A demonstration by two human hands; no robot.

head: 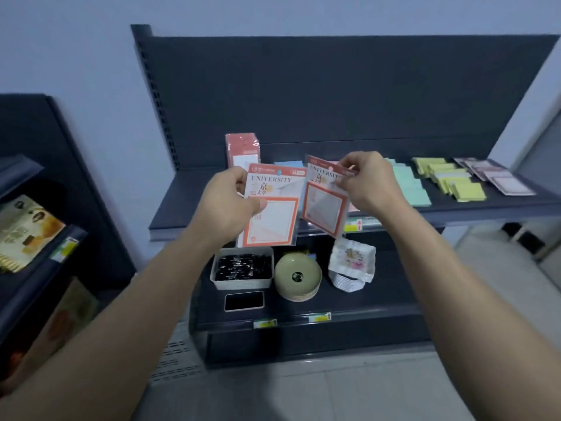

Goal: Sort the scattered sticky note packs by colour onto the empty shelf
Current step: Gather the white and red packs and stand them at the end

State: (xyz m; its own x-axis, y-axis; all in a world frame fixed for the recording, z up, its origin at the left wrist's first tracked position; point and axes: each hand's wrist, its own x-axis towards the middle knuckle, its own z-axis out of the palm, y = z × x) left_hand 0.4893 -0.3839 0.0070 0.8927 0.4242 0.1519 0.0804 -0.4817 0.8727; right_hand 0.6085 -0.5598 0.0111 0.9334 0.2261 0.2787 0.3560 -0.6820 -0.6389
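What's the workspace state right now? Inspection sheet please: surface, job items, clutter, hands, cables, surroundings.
Surface: dark upper shelf, packs on its middle and right.
Job's things: left orange pack and right orange pack held in front of the shelf; orange stack upright at the back; green packs, yellow packs and mauve packs in rows toward the right; blue pack mostly hidden behind the held ones.
Clutter: lower shelf holds clip tray, green dishes, floral dishes, black box.
Grippers: left hand pinches the left orange pack; right hand pinches the right orange pack near its top.
Cables: nothing seen.
Surroundings: side rack with boxed goods at left; pale wall; tiled floor.
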